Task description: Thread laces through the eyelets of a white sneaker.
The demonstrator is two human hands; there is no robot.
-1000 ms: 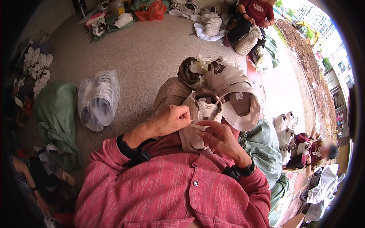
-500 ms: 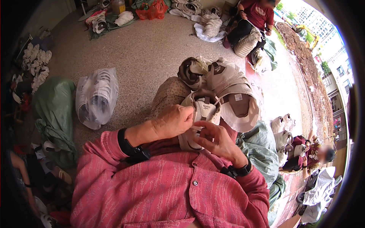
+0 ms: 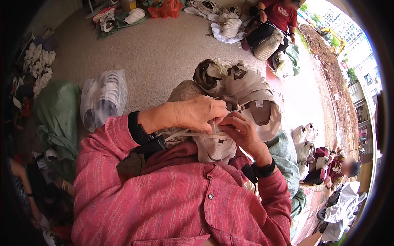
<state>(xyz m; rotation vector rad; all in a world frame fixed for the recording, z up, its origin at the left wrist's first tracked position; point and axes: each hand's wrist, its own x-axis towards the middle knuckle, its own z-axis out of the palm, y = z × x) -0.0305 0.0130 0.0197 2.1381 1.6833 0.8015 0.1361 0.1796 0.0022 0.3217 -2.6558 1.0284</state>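
Observation:
A pale beige shoe upper [image 3: 214, 148] rests on my lap, its toe pointing toward me. A white shoelace [image 3: 186, 134] stretches sideways across it beneath my left wrist. Over the shoe's opening, my left hand [image 3: 200, 112] is closed in a pinch on the lace. Close against it on the right, my right hand [image 3: 243, 130] is also closed, thumb and fingers pinching lace by the eyelets. The exact grip is partly hidden by the fingers. Just beyond lies a nested stack of similar shoe uppers [image 3: 248, 85].
A clear plastic bag of stacked uppers [image 3: 104, 98] stands on the floor at left, beside a green sack [image 3: 57, 115]. Another green sack [image 3: 283, 158] is by my right arm. One person [image 3: 278, 18] sits far right with uppers; another [image 3: 338, 168] is at right.
Both hands have moved forward over the shoe's opening and come together, fingers closing on the lace. The lace now lies stretched to the left across the shoe.

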